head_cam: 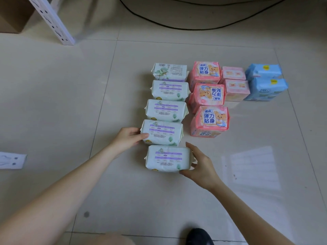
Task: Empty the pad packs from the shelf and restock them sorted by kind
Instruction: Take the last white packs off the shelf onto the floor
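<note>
five white packs with purple bands and green leaf print, laid in one column on the tiled floor (53,103), each just behind the next: farthest white pack (169,72), second white pack (169,90), third white pack (165,110), fourth white pack (161,132), nearest white pack (168,159). barcode side up on the farthest, purple chart side up on the other four.

left hand (128,138) clasped on the left end of the fourth white pack, thumb laid over the top face, other fingers wrapped round the far side of that end. right hand (200,165) cupped round the right end of the nearest white pack, thumb at the near right corner, fingers curled against the end flap. those two packs almost touching; whether either is lifted off the floor, impossible to tell.

just right of the column, three pink bear packs (208,94) in a second column, the middle one turned the opposite way to the other two. right of those and touching them, two pale pink packs (237,90), smaller, one behind the other. right again, two blue packs (267,89), each with a yellow sticker on top, one behind the other.

further out: a white perforated shelf post (53,20) slanting across the upper left, a brown cardboard box (14,13) in the corner behind it, a black cable (194,29) looping over the floor along the top. a scrap of white paper (10,160) at the left edge. at the bottom edge, a dark shoe (200,236) and, left of it, a bare knee (113,238).
</note>
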